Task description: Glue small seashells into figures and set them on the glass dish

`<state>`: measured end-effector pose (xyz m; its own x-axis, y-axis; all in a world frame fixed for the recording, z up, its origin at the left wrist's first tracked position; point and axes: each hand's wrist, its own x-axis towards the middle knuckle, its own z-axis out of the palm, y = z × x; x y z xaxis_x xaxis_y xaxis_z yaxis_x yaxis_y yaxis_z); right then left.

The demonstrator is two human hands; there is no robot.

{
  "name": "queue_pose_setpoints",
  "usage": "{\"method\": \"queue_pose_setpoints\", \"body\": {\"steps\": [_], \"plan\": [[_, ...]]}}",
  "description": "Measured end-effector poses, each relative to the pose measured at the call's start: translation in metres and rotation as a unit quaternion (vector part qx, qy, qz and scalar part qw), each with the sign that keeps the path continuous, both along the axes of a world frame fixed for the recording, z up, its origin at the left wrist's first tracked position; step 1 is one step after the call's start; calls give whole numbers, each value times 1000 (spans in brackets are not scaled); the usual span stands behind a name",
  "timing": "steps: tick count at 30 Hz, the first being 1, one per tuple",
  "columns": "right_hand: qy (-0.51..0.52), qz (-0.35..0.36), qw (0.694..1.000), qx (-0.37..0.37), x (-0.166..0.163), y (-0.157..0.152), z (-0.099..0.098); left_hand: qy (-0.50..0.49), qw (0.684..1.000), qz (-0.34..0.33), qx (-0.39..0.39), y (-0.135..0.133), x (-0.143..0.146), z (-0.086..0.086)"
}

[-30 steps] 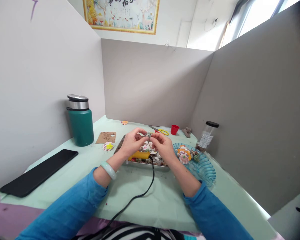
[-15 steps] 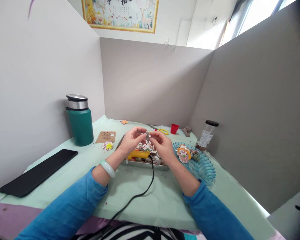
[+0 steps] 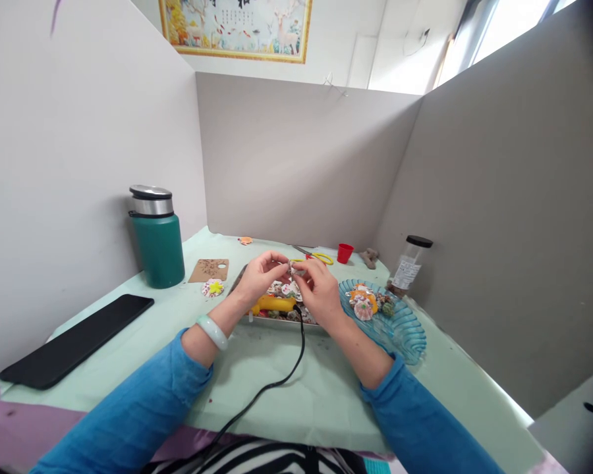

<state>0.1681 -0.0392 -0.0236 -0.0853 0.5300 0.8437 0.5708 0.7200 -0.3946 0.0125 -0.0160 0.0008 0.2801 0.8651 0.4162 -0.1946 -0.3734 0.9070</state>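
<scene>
Between the fingertips of both hands sits a small greyish, shiny piece (image 3: 291,267), mostly covered, so its kind is unclear. My left hand (image 3: 263,276) pinches it from the left, a pale green bangle (image 3: 212,332) on that wrist. From the right, my right hand (image 3: 319,289) pinches the same piece. Under the hands lies a metal tray (image 3: 277,322) of shells and small decorations. A yellow-handled tool (image 3: 275,304), which looks like a glue gun, rests across the tray, its black cord (image 3: 275,384) running toward my lap.
A green bottle (image 3: 158,247) and black flat slab (image 3: 79,339) stand left, near a brown card (image 3: 209,270) and a flower-like disc (image 3: 212,288). Behind are scissors (image 3: 321,258) and a red cup (image 3: 344,253). On the right: a blue shell-shaped plate (image 3: 405,336) with shells, and a jar (image 3: 409,266).
My right hand has shifted slightly left and turned, its fingers closing further over the small piece. My left hand stays almost in place.
</scene>
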Motion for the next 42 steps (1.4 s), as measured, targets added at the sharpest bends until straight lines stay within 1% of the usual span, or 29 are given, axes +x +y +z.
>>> {"method": "queue_pose_setpoints", "body": {"steps": [4,10,16,28,33,38,42], "plan": [[-33,-19,999,21,1,0,-2,-9,1000,-3,1,3,1,-2],[-31,-14,999,36,1,-1,-1,-27,999,-22,-34,6,0,-4],[-38,-30,998,36,1,0,-3,-35,997,-51,-56,10,-2,-6],[-62,-55,996,43,0,-6,0,-38,996,-64,-50,12,-3,-7],[-41,-57,997,31,-1,-5,-2,-41,995,-75,-44,11,-3,-7],[-3,-49,999,9,-1,-2,-3,-32,992,-112,-54,8,-5,-5],[15,-50,999,-5,-1,-1,-2,-17,992,-113,-44,9,-5,-7]]}}
